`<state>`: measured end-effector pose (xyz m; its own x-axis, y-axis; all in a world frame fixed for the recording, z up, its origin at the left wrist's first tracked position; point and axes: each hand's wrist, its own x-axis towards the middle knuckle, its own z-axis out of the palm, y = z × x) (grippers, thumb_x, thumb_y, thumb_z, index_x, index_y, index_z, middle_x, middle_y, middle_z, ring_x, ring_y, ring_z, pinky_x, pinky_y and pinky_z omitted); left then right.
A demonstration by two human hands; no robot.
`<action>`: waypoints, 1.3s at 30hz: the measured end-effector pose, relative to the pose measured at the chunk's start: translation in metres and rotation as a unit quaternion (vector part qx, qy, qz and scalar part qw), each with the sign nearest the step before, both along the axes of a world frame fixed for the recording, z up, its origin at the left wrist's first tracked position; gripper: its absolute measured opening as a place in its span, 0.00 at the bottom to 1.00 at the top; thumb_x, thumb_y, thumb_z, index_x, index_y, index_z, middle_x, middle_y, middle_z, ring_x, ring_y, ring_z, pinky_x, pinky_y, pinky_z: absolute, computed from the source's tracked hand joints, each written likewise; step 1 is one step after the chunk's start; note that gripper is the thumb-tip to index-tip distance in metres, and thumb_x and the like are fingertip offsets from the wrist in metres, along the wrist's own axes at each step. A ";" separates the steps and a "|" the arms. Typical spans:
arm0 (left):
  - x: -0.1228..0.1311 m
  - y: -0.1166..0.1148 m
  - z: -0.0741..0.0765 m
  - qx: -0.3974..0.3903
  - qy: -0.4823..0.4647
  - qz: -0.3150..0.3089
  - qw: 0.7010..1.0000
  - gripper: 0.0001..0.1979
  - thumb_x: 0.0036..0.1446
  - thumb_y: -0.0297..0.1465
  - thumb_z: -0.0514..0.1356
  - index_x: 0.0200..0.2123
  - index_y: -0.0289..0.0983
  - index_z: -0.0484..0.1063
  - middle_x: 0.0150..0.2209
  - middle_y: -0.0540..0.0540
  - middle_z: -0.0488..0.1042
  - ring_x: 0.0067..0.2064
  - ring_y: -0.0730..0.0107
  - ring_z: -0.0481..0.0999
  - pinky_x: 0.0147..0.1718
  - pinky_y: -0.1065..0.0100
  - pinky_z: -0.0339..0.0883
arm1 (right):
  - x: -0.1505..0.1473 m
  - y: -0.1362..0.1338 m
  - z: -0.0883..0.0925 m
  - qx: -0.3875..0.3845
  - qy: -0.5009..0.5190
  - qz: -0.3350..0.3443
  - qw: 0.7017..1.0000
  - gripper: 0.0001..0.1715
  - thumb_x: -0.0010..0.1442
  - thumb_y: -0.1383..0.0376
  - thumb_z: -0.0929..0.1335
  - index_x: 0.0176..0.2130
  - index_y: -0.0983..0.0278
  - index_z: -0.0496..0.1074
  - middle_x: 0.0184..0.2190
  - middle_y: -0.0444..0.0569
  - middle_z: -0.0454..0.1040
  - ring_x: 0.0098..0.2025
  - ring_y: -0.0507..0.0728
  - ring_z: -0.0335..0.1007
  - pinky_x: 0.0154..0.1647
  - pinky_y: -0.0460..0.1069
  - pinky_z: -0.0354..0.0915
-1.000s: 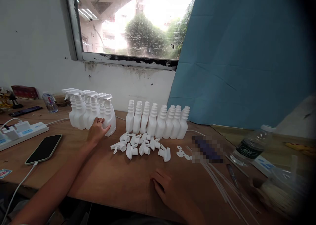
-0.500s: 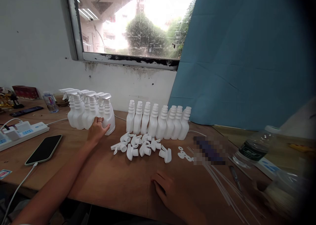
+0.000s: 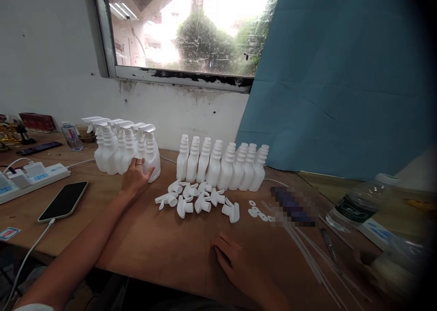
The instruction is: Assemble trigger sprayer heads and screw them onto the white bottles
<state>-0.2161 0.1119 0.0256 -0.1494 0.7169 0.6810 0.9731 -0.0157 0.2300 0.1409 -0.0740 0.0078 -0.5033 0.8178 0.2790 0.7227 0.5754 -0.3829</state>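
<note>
On the left of the table, my left hand (image 3: 135, 178) is closed around the lower body of a white spray bottle (image 3: 153, 161), thumb across its front and fingertips partly hidden. That bottle stands upright at the near right corner of a tight group of white bottles with trigger heads (image 3: 112, 149). My right hand (image 3: 230, 254) rests on the tabletop with nothing in it, fingers loosely bent and thumb apart. Beyond it lies a loose pile of white trigger sprayer heads (image 3: 201, 201). Behind the pile stands a row of white bottles without heads (image 3: 215, 163).
White washers (image 3: 253, 212) and thin tubes (image 3: 309, 252) lie right of the pile, near a knife-like tool (image 3: 328, 245). A clear water bottle (image 3: 355, 206) stands far right. A phone (image 3: 64, 201) on a cable and a power strip (image 3: 37, 179) lie left.
The camera view has shifted slightly, so the scene sits a little differently in the frame. Neither hand has visibly moved relative to the bottles or the table.
</note>
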 end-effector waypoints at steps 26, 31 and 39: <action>0.031 -0.040 0.011 0.008 -0.018 -0.282 0.959 0.13 0.66 0.40 0.51 0.44 0.38 0.68 0.44 0.42 0.70 0.45 0.61 0.74 0.42 0.64 0.70 | 0.013 0.004 0.000 0.022 0.014 -0.016 1.000 0.13 0.66 0.73 0.59 0.41 0.61 0.70 0.37 0.49 0.72 0.39 0.58 0.69 0.42 0.54 0.68; 0.044 -0.054 0.014 -0.125 0.064 -0.446 0.884 0.15 0.63 0.41 0.55 0.48 0.41 0.70 0.50 0.42 0.70 0.50 0.60 0.72 0.51 0.62 0.67 | 0.052 0.024 0.005 0.094 0.029 -0.084 0.992 0.13 0.65 0.71 0.58 0.40 0.62 0.70 0.35 0.50 0.74 0.38 0.59 0.71 0.41 0.55 0.68; 0.040 -0.056 0.016 -0.189 0.111 -0.495 0.841 0.18 0.59 0.37 0.59 0.53 0.43 0.69 0.54 0.41 0.69 0.55 0.55 0.68 0.55 0.57 0.63 | 0.134 0.052 -0.031 0.183 -0.040 -0.263 0.947 0.16 0.57 0.72 0.58 0.38 0.63 0.71 0.38 0.54 0.73 0.40 0.61 0.71 0.44 0.57 0.69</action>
